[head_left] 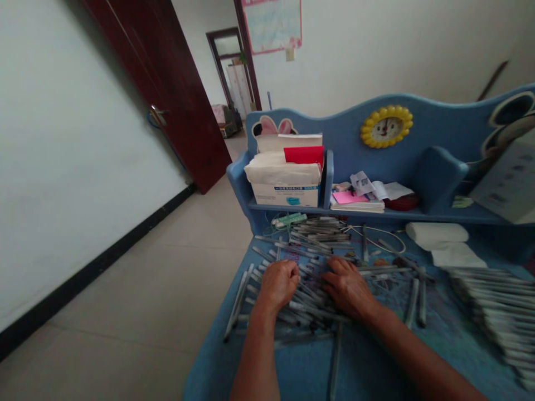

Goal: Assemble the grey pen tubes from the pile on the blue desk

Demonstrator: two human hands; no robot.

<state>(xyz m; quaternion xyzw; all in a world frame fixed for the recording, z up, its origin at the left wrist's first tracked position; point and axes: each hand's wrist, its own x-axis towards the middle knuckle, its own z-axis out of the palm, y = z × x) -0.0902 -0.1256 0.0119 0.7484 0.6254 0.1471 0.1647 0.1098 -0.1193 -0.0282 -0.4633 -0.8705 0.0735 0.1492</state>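
Ballpoint-style pens (pixel 309 303) with clear barrels lie in a loose, criss-crossed heap at the lower centre of the frame, on a blue desk (pixel 301 373). The left hand (pixel 279 283) is over the left part of this heap, its fingers curled in towards the palm; whether a pen is pinched inside cannot be told. The right hand (pixel 346 285) rests palm down at the heap's right side, with its fingers bent and somewhat apart among the pens. Blur hides the exact contact at its fingertips.

Two pens lie side by side near the heap's left edge, and one points towards the bottom of the frame between the forearms. Beyond the hands, near the centre, a denser bundle of pens (pixel 321 229) lies below the shelf (pixel 288 209). A large stack of pens (pixel 501 312), laid roughly parallel, fills the lower right. Between that stack and the right hand, a few more pens lie apart from the heap.

A white paper roll (pixel 437 232), partly unrolled, sits right of centre, just beside a looped white cable (pixel 401 239). On the shelf above, a mask box (pixel 286 195) holds papers and a red sheet (pixel 304 155); to its right, a pink note (pixel 349 197) tops a pile of booklets (pixel 359 207). A yellow petal-rimmed clock (pixel 387 127) is mounted on the blue backboard at the upper right. Upper left, a dark red door (pixel 167 94) stands open beside the pale wall.
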